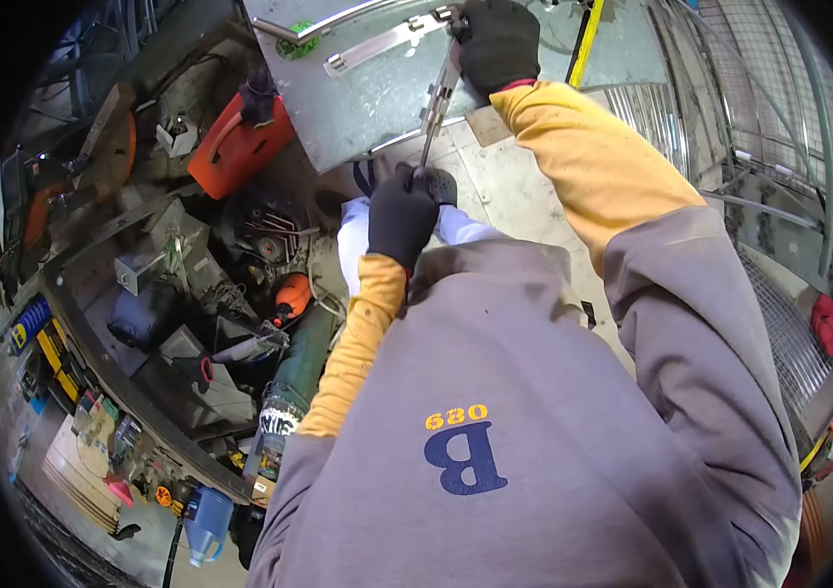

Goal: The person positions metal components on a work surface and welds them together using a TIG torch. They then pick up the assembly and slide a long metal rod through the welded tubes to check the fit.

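Observation:
My left hand (403, 218), in a black glove, is closed around the lower, thin end of a narrow metal strip (439, 98) with small bracket-like pieces on it. My right hand (500, 44), also gloved in black, is closed at the strip's upper end, over the edge of a grey metal-topped table (357, 113). The strip slants between the two hands, and its ends are hidden by the gloves. A similar flat metal strip (382, 47) with clips lies on the table, its right end close beside my right hand.
A yellow bar (585, 44) and a green item (299, 41) lie on the table. A red-orange container (240, 147) stands left of it. Lower left, a large bin (122, 392) holds scrap, beside a green cylinder (303, 358). Wire mesh (779, 304) is at right.

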Demonstrator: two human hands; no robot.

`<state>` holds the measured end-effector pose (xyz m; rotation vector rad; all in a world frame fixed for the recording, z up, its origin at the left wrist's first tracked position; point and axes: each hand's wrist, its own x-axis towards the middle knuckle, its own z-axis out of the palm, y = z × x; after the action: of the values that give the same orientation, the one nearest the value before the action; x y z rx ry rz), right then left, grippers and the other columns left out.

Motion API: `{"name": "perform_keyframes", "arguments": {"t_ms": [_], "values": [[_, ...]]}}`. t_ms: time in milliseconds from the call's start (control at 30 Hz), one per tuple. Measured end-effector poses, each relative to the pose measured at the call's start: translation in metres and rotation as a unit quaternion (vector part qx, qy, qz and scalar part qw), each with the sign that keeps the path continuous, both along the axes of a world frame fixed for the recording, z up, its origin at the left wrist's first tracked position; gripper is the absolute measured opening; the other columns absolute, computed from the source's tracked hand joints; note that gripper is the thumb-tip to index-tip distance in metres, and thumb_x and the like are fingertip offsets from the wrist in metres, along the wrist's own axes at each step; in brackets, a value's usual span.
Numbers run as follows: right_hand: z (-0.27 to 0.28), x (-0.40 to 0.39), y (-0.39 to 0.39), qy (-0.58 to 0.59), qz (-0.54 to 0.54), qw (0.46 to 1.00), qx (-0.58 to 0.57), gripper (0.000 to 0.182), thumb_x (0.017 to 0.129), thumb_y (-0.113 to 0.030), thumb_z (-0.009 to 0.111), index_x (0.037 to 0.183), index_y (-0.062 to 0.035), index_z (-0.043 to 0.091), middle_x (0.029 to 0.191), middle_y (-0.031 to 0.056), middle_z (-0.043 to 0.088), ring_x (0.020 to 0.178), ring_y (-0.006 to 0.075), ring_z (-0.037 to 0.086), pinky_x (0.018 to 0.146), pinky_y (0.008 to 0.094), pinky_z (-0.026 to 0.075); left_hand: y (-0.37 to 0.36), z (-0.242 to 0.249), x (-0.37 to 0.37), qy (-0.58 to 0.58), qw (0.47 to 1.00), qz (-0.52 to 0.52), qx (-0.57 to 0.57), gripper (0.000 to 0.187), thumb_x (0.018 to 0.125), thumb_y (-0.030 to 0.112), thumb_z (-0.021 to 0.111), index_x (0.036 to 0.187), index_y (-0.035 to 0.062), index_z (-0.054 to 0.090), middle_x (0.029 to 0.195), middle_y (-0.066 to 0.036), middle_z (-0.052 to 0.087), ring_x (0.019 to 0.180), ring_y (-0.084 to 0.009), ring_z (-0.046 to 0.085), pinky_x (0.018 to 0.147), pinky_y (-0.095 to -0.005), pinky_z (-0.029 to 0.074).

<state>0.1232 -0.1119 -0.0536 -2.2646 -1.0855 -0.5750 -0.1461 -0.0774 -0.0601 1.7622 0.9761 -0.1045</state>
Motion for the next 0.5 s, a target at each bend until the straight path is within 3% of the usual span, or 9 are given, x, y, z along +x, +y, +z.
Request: {"name": "perform_keyframes", "arguments": {"t_ms": [133, 300, 367, 400, 433, 500], "values": [[-0.003, 0.001, 0.003, 0.017, -0.023, 0.999, -0.046, 0.016, 0.082, -0.02, 0.067, 0.094, -0.0102, 0.063, 0.09, 0.015, 0.061, 0.091, 0.0379, 0.059, 0.082, 0.0518, 0.045, -0.006, 0.031, -0.027, 0.013, 0.998, 0.021, -0.052, 0.025, 0.102, 0.025, 0.059, 0.104, 0.0032, 0.072, 0.094, -0.027, 0.072, 0.088, -0.0486, 0.067, 0.075, -0.051, 0.052], [-0.005, 0.005, -0.001, -0.001, -0.001, 1.0, -0.006, 0.014, 0.083, -0.019, 0.066, 0.094, -0.0106, 0.063, 0.09, 0.0154, 0.061, 0.09, 0.0374, 0.059, 0.082, 0.0516, 0.045, 0.003, 0.005, -0.001, -0.051, 0.998, 0.004, -0.022, 0.025, 0.102, 0.023, 0.058, 0.105, 0.0015, 0.072, 0.093, -0.027, 0.072, 0.09, -0.0474, 0.068, 0.076, -0.0493, 0.053], [-0.015, 0.017, -0.003, 0.003, -0.013, 0.997, -0.073, 0.02, 0.086, -0.033, 0.074, 0.096, -0.0158, 0.074, 0.086, 0.0109, 0.069, 0.086, 0.035, 0.067, 0.079, 0.0518, 0.05, -0.002, 0.015, -0.014, -0.006, 1.0, 0.0, -0.029, 0.025, 0.102, 0.022, 0.058, 0.105, 0.001, 0.072, 0.088, -0.027, 0.071, 0.089, -0.0491, 0.067, 0.075, -0.0505, 0.052], [-0.008, 0.015, -0.003, 0.063, -0.028, 0.99, -0.127, 0.028, 0.09, -0.033, 0.071, 0.109, -0.013, 0.076, 0.098, 0.017, 0.073, 0.099, 0.038, 0.069, 0.089, 0.0516, 0.051, -0.003, 0.021, -0.026, -0.016, 0.999, 0.003, -0.031, 0.024, 0.105, 0.023, 0.057, 0.105, 0.007, 0.074, 0.066, -0.003, 0.06, 0.052, -0.0126, 0.055, 0.05, -0.0314, 0.042], [-0.004, 0.01, -0.001, 0.065, -0.027, 0.989, -0.127, 0.028, 0.09, -0.033, 0.071, 0.109, -0.013, 0.076, 0.098, 0.017, 0.073, 0.099, 0.038, 0.069, 0.089, 0.0516, 0.051, -0.003, 0.029, -0.04, -0.014, 0.999, 0.004, -0.031, 0.024, 0.105, 0.023, 0.057, 0.105, 0.007, 0.074, 0.066, -0.003, 0.06, 0.052, -0.0126, 0.055, 0.05, -0.0314, 0.042], [-0.001, 0.003, 0.0, 0.037, -0.006, 0.999, -0.024, 0.014, 0.083, -0.019, 0.066, 0.094, -0.0108, 0.064, 0.09, 0.0155, 0.061, 0.09, 0.0374, 0.059, 0.082, 0.0513, 0.045, 0.001, 0.059, -0.048, -0.018, 0.997, -0.007, -0.07, 0.023, 0.105, 0.021, 0.057, 0.106, 0.005, 0.074, 0.066, -0.003, 0.061, 0.058, -0.0127, 0.057, 0.055, -0.0312, 0.043]]}}
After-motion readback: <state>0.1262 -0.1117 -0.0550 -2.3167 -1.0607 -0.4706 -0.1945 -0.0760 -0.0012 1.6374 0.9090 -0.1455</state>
